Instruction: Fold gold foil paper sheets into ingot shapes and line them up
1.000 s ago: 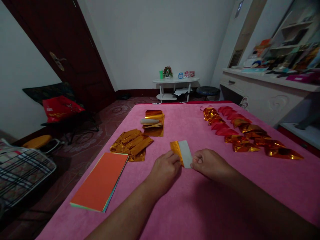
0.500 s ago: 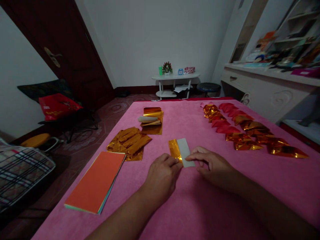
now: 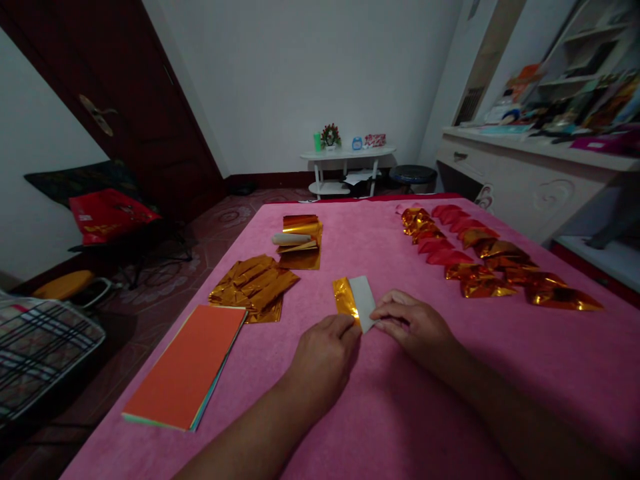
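A small sheet of gold foil paper [image 3: 354, 300], folded so its white back shows on the right half, lies on the pink tablecloth [image 3: 450, 400]. My left hand [image 3: 323, 357] pinches its near left corner with curled fingers. My right hand [image 3: 415, 327] pinches the near right edge of the white flap, fingers pressed together on it.
A stack of orange sheets [image 3: 187, 363] lies at the near left. Loose gold foil sheets [image 3: 255, 287] and a gold pile with a pale stick [image 3: 295, 239] sit behind it. A row of folded gold and red pieces [image 3: 480, 263] runs along the right. A white cabinet [image 3: 525, 183] stands to the right.
My right hand opened from a fist, then pinched the white flap's edge. The paper and both hands sit slightly further left in view as the camera shifted.
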The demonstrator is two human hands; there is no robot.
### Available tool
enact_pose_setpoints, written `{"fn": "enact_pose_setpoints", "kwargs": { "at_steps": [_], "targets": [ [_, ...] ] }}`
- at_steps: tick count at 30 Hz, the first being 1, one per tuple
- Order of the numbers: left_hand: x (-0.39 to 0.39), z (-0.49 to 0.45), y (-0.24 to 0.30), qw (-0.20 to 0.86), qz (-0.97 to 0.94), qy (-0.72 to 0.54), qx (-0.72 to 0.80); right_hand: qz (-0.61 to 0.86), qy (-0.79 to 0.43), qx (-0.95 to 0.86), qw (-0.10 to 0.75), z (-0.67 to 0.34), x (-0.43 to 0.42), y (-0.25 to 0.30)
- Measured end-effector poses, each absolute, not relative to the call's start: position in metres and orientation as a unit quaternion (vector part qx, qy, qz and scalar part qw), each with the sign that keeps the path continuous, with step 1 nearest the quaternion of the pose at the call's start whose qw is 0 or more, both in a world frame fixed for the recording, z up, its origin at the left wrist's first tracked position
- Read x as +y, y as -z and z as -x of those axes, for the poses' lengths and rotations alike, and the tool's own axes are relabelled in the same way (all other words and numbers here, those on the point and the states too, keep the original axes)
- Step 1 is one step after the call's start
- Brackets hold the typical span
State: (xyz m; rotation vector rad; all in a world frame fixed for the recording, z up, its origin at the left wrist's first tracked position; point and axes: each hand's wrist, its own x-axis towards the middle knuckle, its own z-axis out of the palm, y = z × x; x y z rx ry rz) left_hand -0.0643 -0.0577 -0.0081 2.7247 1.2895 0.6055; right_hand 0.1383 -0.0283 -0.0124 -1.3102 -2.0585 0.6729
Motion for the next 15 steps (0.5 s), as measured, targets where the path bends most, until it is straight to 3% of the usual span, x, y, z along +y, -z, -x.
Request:
{"fn": "enact_pose_setpoints", "kwargs": {
  "at_steps": [15],
  "targets": [
    [-0.056, 0.066, 0.008, 0.061, -0.890, -0.198, 0.406, 0.558, -0.266, -0.733, 0.284, -0.125, -0.010, 0.014]
  ]
}}
